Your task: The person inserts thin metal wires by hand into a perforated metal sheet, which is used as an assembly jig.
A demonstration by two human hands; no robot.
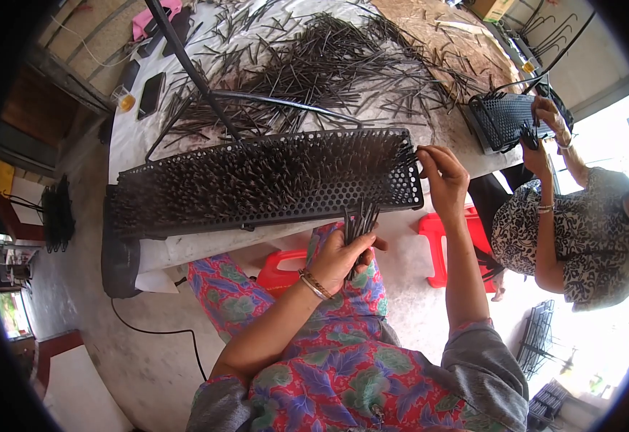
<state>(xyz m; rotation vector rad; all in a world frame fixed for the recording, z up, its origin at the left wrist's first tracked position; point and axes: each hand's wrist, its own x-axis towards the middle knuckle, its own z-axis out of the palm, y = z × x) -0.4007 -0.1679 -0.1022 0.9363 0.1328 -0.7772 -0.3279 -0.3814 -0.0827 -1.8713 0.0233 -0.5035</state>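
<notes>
A long black perforated tray (336,199) lies across the near side of the table, its holes mostly filled with thin dark sticks (250,176) standing on end. Bare holes show along its near edge and at the right end. Below that edge, my left hand (345,258) is closed around a bundle of the same dark sticks (360,219), their ends pointing up. My right hand (445,180) is at the tray's right end, thumb and fingertips pinched together beside the last sticks. Whatever is between those fingertips is too small to make out.
Loose dark sticks (329,57) are heaped across the table behind the tray. A metal bar frame (286,103) rises over it. At right, a co-worker (567,230) handles sticks at another perforated tray (502,115). Red stools (437,248) stand below; a phone (152,95) lies at left.
</notes>
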